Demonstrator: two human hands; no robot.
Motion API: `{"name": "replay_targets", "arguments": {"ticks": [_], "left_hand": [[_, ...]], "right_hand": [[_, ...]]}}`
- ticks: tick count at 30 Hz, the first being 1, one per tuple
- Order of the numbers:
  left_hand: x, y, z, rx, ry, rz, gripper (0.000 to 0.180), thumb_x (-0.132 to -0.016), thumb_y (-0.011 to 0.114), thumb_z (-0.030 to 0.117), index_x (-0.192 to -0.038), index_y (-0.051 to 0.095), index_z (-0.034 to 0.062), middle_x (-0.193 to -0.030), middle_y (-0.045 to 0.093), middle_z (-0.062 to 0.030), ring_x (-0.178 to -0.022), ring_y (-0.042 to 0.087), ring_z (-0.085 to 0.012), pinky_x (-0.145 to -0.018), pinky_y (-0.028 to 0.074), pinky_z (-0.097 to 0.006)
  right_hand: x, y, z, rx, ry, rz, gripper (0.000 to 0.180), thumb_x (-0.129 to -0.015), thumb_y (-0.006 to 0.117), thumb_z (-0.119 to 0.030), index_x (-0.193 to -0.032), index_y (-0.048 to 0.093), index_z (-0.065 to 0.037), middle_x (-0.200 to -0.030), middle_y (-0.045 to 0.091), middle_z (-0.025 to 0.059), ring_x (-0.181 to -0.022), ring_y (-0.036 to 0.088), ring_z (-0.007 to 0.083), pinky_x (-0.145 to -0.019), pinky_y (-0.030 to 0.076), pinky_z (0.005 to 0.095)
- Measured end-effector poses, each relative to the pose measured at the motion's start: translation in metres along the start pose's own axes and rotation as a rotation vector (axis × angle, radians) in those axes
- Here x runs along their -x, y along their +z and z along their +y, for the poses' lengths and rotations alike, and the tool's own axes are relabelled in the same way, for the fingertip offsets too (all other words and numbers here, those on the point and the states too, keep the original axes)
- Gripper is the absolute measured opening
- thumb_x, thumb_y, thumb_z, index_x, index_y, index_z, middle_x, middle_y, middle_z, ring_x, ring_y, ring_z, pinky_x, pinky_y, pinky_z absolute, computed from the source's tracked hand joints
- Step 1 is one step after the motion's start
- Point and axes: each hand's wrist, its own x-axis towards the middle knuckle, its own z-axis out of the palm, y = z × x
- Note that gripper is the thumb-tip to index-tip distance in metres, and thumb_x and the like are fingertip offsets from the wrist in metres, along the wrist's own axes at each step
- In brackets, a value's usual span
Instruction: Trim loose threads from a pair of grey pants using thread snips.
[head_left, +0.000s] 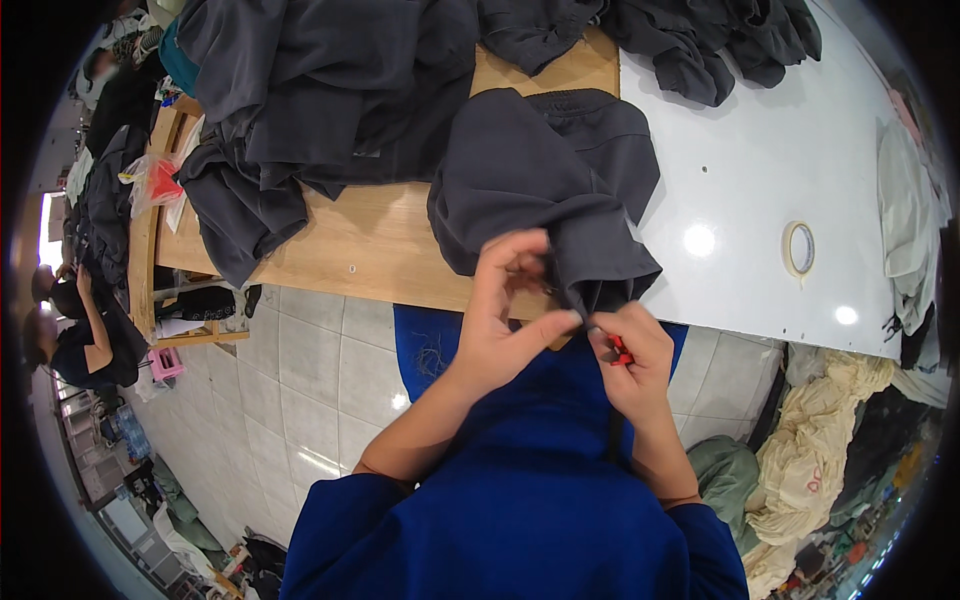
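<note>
Left hand (505,310) pinches the dark grey fabric garment (545,190); right hand (630,355), just beside, grips a small red tool (621,350).

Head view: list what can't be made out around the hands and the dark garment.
- Red tool: mostly hidden inside the right hand; its kind is unclear.
- Garment hem: the spot being worked is covered by the left hand.
- Tape roll: too small for detail.
</note>
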Motion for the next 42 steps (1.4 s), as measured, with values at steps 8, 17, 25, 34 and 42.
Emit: {"name": "replay_targets", "arguments": {"ticks": [8, 17, 25, 34, 42], "left_hand": [[-0.034, -0.023, 0.01, -0.459, 0.243, -0.472, 0.018, -0.084, 0.06, 0.029, -0.078, 0.058, 0.0117, -0.138, 0.037, -0.0167, -0.128, 0.03, -0.0353, -0.104, 0.019, -0.045], [-0.022, -0.012, 0.008, -0.069, -0.221, -0.559, 0.026, -0.079, 0.068, 0.019, -0.097, 0.055, 0.0046, -0.089, 0.052, -0.0024, -0.085, 0.049, -0.0128, -0.077, 0.039, -0.026], [-0.013, -0.001, -0.007, 0.236, -0.25, -0.285, 0.017, -0.082, 0.065, 0.004, -0.095, 0.055, 0.0021, -0.092, 0.055, -0.0021, -0.085, 0.05, -0.0064, -0.075, 0.04, -0.019], [-0.008, 0.015, 0.004, 0.202, -0.289, -0.067, 0.023, -0.081, 0.06, -0.004, -0.102, 0.053, 0.0018, -0.096, 0.059, -0.0035, -0.089, 0.055, -0.0069, -0.079, 0.044, -0.02], [-0.007, 0.019, 0.009, 0.22, -0.331, -0.115, 0.021, -0.083, 0.064, 0.004, -0.102, 0.054, 0.0032, -0.087, 0.057, 0.0006, -0.073, 0.049, -0.0026, -0.063, 0.038, -0.017]], "right_hand": [[-0.005, -0.028, 0.013, -0.83, 0.126, -0.203, 0.02, -0.092, 0.049, -0.017, -0.085, 0.054, 0.001, -0.08, 0.056, 0.0093, -0.075, 0.048, 0.0152, -0.069, 0.039, 0.0285], [-0.016, -0.026, 0.018, -1.049, 0.322, 0.078, 0.021, -0.094, 0.046, -0.02, -0.082, 0.044, -0.003, -0.07, 0.052, 0.0075, -0.065, 0.05, 0.0149, -0.063, 0.042, 0.0275], [-0.025, -0.017, 0.026, -0.794, 0.454, 0.143, 0.015, -0.094, 0.05, -0.014, -0.096, 0.057, -0.001, -0.083, 0.058, 0.0025, -0.077, 0.052, 0.0066, -0.073, 0.04, 0.0201], [-0.012, -0.019, 0.001, -0.465, 0.283, 0.228, 0.018, -0.084, 0.058, -0.001, -0.102, 0.061, 0.002, -0.081, 0.055, 0.0007, -0.067, 0.046, 0.0035, -0.063, 0.036, 0.0155], [-0.021, 0.002, -0.007, -0.257, 0.216, 0.192, 0.016, -0.082, 0.062, -0.002, -0.097, 0.065, 0.001, -0.079, 0.061, 0.0067, -0.069, 0.055, 0.0106, -0.065, 0.042, 0.0195]]}}
